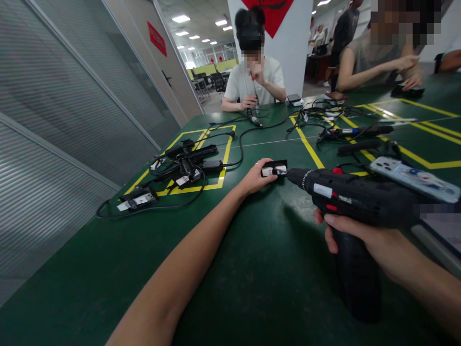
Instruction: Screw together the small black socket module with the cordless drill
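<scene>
Black tangled cables and dark plastic devices (185, 163) inside yellow tape on the green table (230, 259) | left hand (260, 177) grips small black rectangular case with white inside (274, 169) at mid-table | right hand (355, 228) grasps black cordless power drill with red buttons (345, 194), chuck pointing at case's right end

Green table (223, 269): one. Big power drill (349, 194) up front: one. Pale-blue phone (414, 178): one. People at table's far side (254, 81): two, plus one arm (450, 60) at right edge. Large red hangings (157, 38): two. Cables (242, 149): several (too tangled for me to count).
</scene>
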Motion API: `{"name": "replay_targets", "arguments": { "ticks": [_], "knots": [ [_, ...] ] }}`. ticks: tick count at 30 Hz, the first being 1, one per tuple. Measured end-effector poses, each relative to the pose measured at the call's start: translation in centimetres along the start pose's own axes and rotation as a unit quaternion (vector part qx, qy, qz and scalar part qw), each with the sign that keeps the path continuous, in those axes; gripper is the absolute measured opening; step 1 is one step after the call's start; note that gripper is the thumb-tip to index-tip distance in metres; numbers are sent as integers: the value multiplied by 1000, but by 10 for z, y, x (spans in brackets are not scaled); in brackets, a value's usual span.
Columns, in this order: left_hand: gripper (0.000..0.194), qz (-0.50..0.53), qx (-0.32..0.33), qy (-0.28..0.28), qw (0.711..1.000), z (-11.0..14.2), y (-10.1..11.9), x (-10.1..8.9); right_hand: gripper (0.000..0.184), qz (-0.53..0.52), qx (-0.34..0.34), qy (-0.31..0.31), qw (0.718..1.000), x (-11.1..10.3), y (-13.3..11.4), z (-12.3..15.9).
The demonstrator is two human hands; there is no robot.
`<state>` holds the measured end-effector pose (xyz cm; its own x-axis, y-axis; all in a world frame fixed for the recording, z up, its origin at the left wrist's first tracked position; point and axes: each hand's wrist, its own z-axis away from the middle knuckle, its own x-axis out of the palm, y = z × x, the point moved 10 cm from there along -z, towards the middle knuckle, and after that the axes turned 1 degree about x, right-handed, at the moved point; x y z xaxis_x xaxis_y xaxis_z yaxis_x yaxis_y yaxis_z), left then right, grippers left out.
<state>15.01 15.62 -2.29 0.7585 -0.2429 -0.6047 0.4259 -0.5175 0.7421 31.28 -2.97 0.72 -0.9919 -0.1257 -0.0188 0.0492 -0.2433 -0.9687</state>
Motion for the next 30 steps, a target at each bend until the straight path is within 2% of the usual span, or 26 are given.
{"name": "replay_targets", "arguments": {
  "ticks": [8,16,26,30],
  "knots": [
    [58,0,8,-16,1000,-2,-2,2,19,-5,-4,3,1000,1,0,0],
    [58,-3,8,-13,1000,-2,-2,2,21,42,4,-3,999,0,3,-2],
    [57,-11,6,-11,1000,-2,1,1,22,45,16,-14,999,1,8,-2],
    [57,-8,7,-8,1000,-2,-1,0,22,20,-5,4,1000,-1,1,-1]
  ]
}}
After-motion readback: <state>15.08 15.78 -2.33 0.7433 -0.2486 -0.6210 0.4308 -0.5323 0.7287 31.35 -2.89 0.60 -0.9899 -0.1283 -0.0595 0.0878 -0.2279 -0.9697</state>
